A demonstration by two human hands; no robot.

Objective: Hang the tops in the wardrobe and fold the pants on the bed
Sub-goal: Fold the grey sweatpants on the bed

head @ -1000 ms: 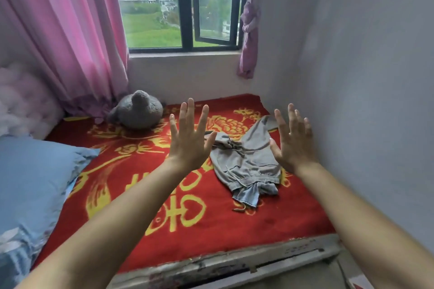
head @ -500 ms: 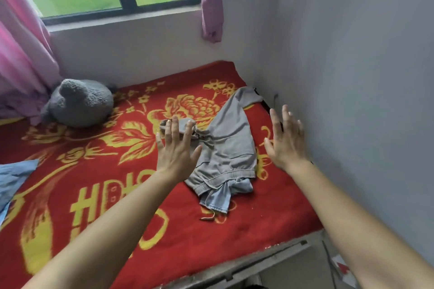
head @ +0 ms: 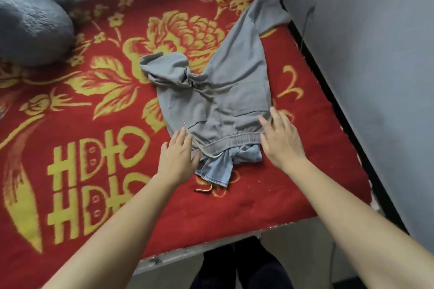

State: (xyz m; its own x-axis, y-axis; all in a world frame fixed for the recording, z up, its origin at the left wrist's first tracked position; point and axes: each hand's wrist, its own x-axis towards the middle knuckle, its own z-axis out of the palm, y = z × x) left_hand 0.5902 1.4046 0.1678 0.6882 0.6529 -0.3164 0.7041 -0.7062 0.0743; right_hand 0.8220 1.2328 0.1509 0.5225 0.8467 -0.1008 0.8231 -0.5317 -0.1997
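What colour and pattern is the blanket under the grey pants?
The blanket is red with yellow flowers, leaves and large characters. The head view, the only one, shows it clearly.

That grey plush toy (head: pixel 30 28), far left of the grey pants (head: pixel 218 101), is chopped off by the view's left edge. The blue denim piece (head: pixel 216 169) is mostly buried under the pants' waistband, so can't tell what garment it is.
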